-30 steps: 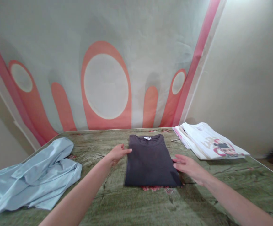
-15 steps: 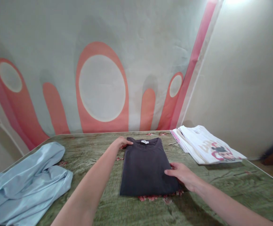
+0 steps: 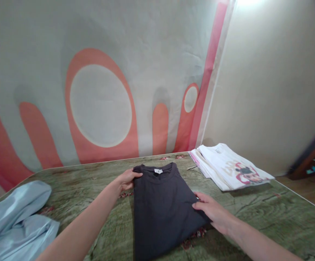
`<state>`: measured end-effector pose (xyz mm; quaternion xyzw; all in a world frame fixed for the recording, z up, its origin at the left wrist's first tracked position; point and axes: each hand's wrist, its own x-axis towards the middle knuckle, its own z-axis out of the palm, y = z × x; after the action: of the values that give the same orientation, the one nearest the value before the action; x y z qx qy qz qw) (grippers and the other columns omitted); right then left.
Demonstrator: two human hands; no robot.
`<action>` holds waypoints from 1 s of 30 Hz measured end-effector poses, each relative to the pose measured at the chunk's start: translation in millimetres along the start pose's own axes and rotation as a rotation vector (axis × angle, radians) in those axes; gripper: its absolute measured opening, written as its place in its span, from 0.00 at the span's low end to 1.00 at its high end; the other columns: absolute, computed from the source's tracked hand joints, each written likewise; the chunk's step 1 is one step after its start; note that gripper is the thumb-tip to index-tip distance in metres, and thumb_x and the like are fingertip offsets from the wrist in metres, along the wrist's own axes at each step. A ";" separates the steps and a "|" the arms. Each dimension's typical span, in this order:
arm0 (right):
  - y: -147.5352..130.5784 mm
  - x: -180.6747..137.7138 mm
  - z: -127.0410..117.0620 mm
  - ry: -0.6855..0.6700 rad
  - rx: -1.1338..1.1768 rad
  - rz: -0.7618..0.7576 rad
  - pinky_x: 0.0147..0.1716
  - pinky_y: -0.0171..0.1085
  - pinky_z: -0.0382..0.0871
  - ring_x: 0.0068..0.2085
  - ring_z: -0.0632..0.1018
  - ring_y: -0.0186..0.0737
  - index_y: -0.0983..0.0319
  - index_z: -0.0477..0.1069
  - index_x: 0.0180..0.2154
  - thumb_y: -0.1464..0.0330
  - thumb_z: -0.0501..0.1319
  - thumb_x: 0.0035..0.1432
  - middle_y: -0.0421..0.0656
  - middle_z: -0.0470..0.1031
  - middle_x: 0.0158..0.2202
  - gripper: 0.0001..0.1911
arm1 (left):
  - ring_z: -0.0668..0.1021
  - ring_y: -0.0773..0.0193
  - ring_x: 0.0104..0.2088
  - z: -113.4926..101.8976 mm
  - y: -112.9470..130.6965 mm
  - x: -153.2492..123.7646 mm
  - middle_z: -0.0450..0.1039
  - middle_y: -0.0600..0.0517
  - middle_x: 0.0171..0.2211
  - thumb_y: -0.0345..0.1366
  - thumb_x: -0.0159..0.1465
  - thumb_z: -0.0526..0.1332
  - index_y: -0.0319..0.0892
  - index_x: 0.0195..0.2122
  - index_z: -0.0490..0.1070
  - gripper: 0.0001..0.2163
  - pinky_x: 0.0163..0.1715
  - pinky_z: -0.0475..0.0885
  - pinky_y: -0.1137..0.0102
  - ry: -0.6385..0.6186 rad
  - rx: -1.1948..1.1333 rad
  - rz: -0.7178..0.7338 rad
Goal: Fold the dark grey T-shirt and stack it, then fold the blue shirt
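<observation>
A folded dark grey T-shirt (image 3: 164, 210) is held between my two hands, its neckline with a white label facing the far side. My left hand (image 3: 127, 179) pinches its upper left corner, thumb on top and fingers underneath. At the shirt's right edge my right hand (image 3: 210, 210) grips the cloth, thumb over the front and the other fingers hidden behind. The shirt's near left part hangs lower, and it looks lifted and tilted over the table.
On the right of the wood-patterned table (image 3: 92, 206) lies a stack of folded white shirts (image 3: 228, 168), the top one printed with a cartoon figure. A crumpled light blue garment (image 3: 19, 221) lies at the left. Behind stands a wall with a coral pattern (image 3: 100, 105).
Both hands have raised the dark shirt off the table, and its near edge has swung down and closer. My view has turned slightly to the right.
</observation>
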<state>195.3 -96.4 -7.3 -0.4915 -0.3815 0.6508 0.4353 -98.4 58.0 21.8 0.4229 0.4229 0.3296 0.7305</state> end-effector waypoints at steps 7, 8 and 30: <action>-44.4 -24.8 -41.8 -0.226 0.013 -0.041 0.45 0.42 0.67 0.43 0.76 0.44 0.58 0.64 0.53 0.73 0.62 0.44 0.44 0.74 0.46 0.30 | 0.77 0.57 0.40 48.8 10.0 -10.9 0.75 0.44 0.41 0.24 0.46 0.68 0.37 0.43 0.70 0.21 0.45 0.70 0.65 -0.163 -0.035 0.011; -51.1 -27.0 -49.6 -0.240 -0.006 -0.053 0.46 0.43 0.66 0.44 0.76 0.44 0.58 0.64 0.53 0.72 0.62 0.45 0.44 0.73 0.47 0.30 | 0.77 0.58 0.41 60.4 13.8 -9.7 0.74 0.44 0.42 0.24 0.47 0.67 0.38 0.43 0.70 0.21 0.44 0.70 0.66 -0.182 -0.025 0.026; -148.4 -3.9 -347.6 0.514 -0.327 0.023 0.37 0.38 0.75 0.39 0.78 0.45 0.61 0.71 0.42 0.72 0.64 0.46 0.48 0.77 0.40 0.17 | 0.75 0.63 0.39 291.5 25.0 187.8 0.70 0.43 0.40 0.26 0.55 0.62 0.36 0.52 0.59 0.24 0.33 0.68 0.75 0.050 0.049 0.187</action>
<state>562.1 -27.3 52.5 -0.7079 -0.3529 0.4400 0.4251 239.7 127.3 63.5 0.4698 0.4075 0.3963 0.6753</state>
